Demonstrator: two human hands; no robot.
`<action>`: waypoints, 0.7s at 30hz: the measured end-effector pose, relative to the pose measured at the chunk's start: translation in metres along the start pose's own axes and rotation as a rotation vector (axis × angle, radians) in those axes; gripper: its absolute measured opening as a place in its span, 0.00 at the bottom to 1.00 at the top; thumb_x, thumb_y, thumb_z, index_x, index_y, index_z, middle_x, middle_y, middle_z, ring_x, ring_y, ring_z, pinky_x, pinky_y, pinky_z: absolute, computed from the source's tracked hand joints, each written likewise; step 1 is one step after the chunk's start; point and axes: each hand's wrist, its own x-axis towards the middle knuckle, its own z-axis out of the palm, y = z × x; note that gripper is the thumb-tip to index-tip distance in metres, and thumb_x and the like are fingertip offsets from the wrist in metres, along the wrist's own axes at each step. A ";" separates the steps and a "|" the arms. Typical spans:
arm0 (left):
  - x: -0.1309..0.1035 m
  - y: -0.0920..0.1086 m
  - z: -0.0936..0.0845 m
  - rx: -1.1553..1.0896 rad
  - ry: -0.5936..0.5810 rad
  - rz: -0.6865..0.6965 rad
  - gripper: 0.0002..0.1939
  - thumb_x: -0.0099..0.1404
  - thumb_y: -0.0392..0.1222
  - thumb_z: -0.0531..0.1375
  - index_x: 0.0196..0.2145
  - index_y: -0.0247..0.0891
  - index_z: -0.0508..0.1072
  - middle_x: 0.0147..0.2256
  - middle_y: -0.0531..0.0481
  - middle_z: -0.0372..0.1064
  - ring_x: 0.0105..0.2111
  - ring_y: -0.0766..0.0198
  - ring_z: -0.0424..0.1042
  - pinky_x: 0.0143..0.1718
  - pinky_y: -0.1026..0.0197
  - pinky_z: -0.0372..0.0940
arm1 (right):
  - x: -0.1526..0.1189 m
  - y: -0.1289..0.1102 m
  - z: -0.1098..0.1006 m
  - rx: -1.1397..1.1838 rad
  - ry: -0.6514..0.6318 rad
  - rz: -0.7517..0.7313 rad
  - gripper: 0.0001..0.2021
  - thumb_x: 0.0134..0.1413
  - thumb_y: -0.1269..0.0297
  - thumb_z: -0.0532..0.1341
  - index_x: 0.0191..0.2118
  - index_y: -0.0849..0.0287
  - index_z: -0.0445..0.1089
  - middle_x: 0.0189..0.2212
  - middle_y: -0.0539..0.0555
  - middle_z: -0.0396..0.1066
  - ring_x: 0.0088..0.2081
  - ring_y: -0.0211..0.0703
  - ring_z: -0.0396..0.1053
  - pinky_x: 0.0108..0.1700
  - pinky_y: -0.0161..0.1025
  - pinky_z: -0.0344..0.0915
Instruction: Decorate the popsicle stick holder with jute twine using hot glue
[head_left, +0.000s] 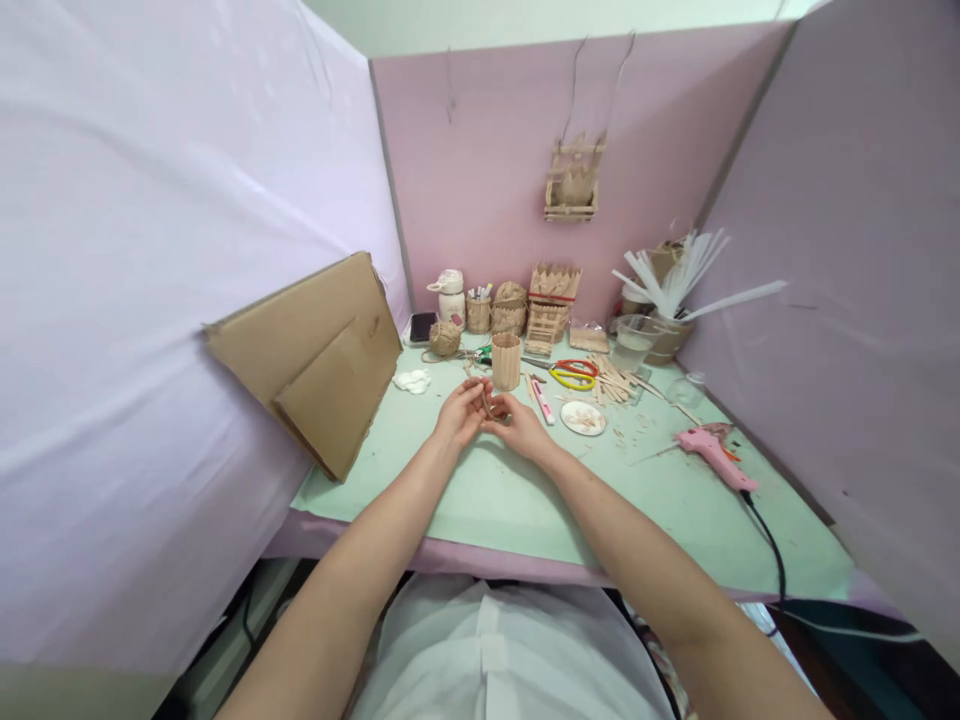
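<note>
White garment (480, 650) and bare forearms (394, 510) at a pale green desk (502, 510)

Forearms reach in from both lower corners; at their ends the left hand (462, 410) and right hand (516, 426) meet above the desk, fingers curled and nearly closed; the left pinches a strand of brown twine (487, 404) at its fingertips, and the right has thumb and bent fingers on the same strand, which bows between them. Just beyond the fingertips, a cylinder of wooden sticks (506, 363) stands upright; behind it to the left sits a ball of twine (445, 339), near a white bottle (451, 298) with a reddish mark too small to read. Right of the cylinder lies a slim pink-and-white tool (542, 401), any lettering on it likewise too small; beside it are a white dish (583, 418) holding wood scraps, and red and yellow scissor handles (573, 382); farther right rests a pink glue gun (716, 455); well to the left leans folded cardboard (322, 360).
</note>
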 end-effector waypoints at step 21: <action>0.062 0.054 0.025 -0.304 0.056 -0.058 0.08 0.62 0.25 0.56 0.27 0.31 0.69 0.25 0.52 0.68 0.24 0.77 0.68 0.28 0.76 0.65 | 0.062 -0.042 -0.093 -0.559 0.207 0.058 0.10 0.53 0.61 0.58 0.27 0.60 0.72 0.25 0.53 0.73 0.28 0.40 0.65 0.32 0.35 0.55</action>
